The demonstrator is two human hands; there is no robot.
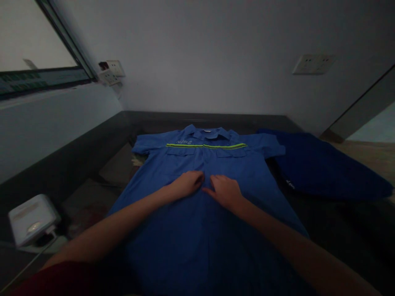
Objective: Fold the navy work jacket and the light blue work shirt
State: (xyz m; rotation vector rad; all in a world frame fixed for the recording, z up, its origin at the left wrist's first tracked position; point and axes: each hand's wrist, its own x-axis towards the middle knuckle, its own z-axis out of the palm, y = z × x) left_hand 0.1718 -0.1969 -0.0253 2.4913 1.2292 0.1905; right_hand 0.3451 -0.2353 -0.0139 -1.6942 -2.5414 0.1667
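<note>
A blue short-sleeved work shirt (197, 222) with a yellow-green reflective stripe across the chest lies flat, front side up, collar pointing away from me. My left hand (187, 183) rests on its middle near the button line, fingers curled down onto the cloth. Close beside it, my right hand (224, 191) lies on the shirt too, fingers bent and pressed to the fabric, thumb pointing toward the left hand. Neither hand lifts any cloth that I can see.
A dark blue garment (324, 168) lies bunched to the right of the shirt. A white box-shaped device (32, 220) sits at the left edge. Wall sockets (313, 63) are on the back wall, others (111, 72) by the window corner.
</note>
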